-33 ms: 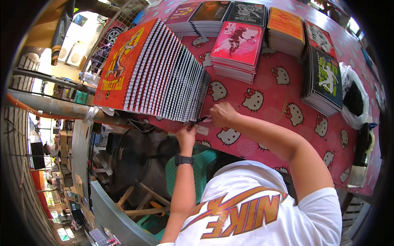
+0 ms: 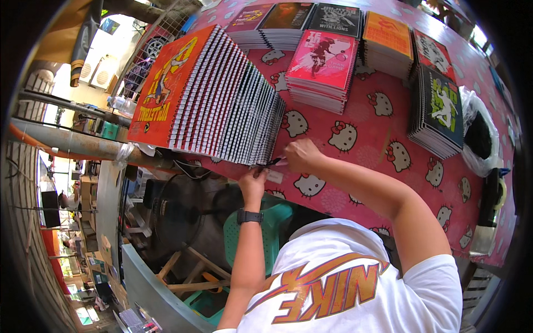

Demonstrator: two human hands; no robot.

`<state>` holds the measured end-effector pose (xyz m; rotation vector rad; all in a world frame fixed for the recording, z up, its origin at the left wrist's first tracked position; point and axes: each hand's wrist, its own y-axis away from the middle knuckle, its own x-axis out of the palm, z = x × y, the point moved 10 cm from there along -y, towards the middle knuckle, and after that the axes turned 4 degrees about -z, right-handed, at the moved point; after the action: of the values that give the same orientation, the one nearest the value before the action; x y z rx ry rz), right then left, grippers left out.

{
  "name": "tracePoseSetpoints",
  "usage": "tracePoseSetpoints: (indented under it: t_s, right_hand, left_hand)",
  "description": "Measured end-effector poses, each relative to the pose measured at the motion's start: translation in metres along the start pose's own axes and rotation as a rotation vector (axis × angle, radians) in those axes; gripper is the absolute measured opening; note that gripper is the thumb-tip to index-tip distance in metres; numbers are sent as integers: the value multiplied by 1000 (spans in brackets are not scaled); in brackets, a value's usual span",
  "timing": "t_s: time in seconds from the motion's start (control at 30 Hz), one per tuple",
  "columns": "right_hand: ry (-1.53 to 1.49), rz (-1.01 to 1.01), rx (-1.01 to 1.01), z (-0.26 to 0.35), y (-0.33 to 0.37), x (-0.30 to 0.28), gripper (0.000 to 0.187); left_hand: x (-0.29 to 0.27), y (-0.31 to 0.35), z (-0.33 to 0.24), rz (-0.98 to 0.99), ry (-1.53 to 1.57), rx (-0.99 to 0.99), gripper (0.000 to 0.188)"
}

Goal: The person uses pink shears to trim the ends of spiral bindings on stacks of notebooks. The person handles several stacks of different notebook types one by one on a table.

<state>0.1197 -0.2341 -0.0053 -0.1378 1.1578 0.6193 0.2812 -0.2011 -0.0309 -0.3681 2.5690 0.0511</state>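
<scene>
A tall stack of spiral-bound notebooks (image 2: 225,102) leans over the table's left edge, its orange cover facing left and its wire spines towards me. At the stack's lower corner my left hand (image 2: 253,180) is closed in a pinch against the spine ends; what its fingertips hold is too small to make out. My right hand (image 2: 302,156) is closed around a small hand tool (image 2: 276,162) with a dark tip and a pale pink handle. The tool's tip points left at that corner, close to my left fingertips. Its jaws are partly hidden.
On the pink patterned tablecloth (image 2: 383,136) stand more notebook piles: a pink one (image 2: 322,64), an orange one (image 2: 387,39) and a black one (image 2: 438,111). A plastic bag (image 2: 480,147) and a tape dispenser (image 2: 491,202) lie right. Below the edge are a green stool (image 2: 266,233) and a fan (image 2: 175,211).
</scene>
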Motion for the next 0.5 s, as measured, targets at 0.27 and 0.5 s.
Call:
tracePoseSetpoints:
  t_s: [0.27,0.5]
  right_hand:
    - [355,-360,-112,13,5,-13,33]
    - [203,-398,-85,12,6,-19,28]
  left_hand:
    - [-3,-4,0,6,-128,74,23]
    - [15,-8,-28,73,-450,315,25]
